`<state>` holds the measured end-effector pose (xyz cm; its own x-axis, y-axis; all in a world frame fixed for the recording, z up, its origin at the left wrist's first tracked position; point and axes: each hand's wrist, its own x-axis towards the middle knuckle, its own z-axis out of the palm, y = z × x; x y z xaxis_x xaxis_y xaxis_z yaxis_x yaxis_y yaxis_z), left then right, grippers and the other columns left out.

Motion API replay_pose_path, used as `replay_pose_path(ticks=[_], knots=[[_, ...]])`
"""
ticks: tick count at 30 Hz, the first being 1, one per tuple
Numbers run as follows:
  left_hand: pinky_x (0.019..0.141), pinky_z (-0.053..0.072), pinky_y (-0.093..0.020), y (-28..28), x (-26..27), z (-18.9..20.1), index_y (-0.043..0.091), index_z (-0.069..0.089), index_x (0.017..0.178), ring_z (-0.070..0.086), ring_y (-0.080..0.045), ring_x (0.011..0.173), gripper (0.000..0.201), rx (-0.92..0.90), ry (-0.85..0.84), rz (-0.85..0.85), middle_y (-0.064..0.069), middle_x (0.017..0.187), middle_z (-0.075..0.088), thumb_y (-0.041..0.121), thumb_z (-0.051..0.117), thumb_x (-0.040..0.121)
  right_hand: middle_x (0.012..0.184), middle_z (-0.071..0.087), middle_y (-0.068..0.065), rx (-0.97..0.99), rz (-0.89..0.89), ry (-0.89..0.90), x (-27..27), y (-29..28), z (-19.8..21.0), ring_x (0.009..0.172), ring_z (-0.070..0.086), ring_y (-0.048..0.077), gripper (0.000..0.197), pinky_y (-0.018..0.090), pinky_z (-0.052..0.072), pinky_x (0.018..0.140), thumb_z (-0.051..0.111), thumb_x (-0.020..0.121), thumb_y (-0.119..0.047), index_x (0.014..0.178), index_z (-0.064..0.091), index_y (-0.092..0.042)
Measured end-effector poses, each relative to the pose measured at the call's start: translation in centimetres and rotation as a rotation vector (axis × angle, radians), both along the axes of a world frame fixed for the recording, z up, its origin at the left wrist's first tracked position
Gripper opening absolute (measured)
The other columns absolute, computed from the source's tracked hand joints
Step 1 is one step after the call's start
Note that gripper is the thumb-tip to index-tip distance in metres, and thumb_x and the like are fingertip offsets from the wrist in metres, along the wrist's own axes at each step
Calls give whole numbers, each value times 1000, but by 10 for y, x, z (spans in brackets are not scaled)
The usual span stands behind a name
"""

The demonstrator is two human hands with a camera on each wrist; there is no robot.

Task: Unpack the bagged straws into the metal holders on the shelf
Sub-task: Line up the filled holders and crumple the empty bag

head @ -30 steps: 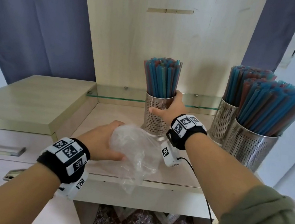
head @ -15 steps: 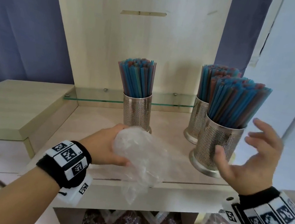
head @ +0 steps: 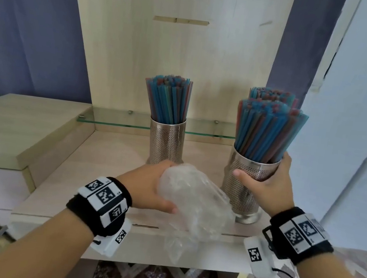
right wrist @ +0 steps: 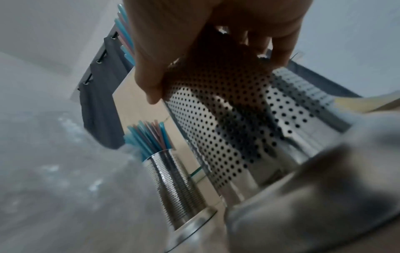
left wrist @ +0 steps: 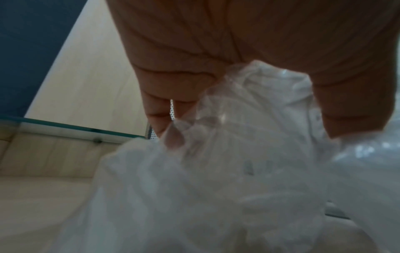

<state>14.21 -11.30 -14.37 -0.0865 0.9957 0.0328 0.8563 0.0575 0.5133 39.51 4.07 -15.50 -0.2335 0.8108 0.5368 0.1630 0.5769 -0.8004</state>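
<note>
From the head camera, the person's left hand [head: 147, 185] grips a crumpled clear plastic bag [head: 194, 206] over the front part of the wooden shelf [head: 108, 163], thumb under the bag and fingers hidden behind it. The loose end of the bag hangs past the shelf's front edge. The right hand [head: 267, 186] is wrapped around the upper part of the near metal holder [head: 240, 194], thumb across its front and fingers round its right side. This holder is tilted, its base at the shelf's front right edge, and it is packed with blue and red straws [head: 268, 129]. A second full holder [head: 167, 141] stands upright further back, just beyond the bag. Behind the gripped holder, the tops of a third bunch of straws [head: 271, 95] show. A glass ledge [head: 121, 122] runs along the back of the shelf.

In the left wrist view, the palm and curled fingers [left wrist: 155, 118] close on the bag [left wrist: 216, 171], which fills most of the picture; whether anything is inside it cannot be told. A strip of perforated metal shows between two fingers.

In the right wrist view, the thumb [right wrist: 149, 73] and fingers clasp the perforated holder [right wrist: 227, 123]. The other holder [right wrist: 175, 184], with its straws, stands beyond it, partly behind the blurred bag [right wrist: 65, 171].
</note>
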Motion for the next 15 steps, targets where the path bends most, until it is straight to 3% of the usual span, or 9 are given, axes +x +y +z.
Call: replay_pose_path(ticks=[3,7,11,15], knots=[[98,47,-31,-3,-11,-2,44,35,136,54,-4,112,98,-6,-6,28,18,123,56,61,83,53,123,55,-19,-40,37,-64,-20,-1,3,115,54,-3,102,24,46,97,90,51,-51,132,33,-28],[97,46,-30,-5,-19,3,41,36,135,54,-7,111,94,-9,-11,62,16,122,56,57,84,56,129,57,-10,-85,6,-170,-49,4,12,117,55,10,116,32,45,103,92,51,-52,143,28,-21],[89,44,-25,-7,-28,10,39,39,130,54,-8,107,86,9,-12,108,16,117,57,51,86,59,136,54,-5,-156,-28,-252,-73,14,23,122,52,16,117,25,38,96,90,58,-48,148,22,-21],[87,43,-24,-10,-35,11,39,38,129,54,-7,106,86,12,-14,130,17,115,56,51,86,59,136,53,-3,-211,-56,-266,-93,22,31,123,52,21,112,27,39,93,90,61,-44,148,22,-23]])
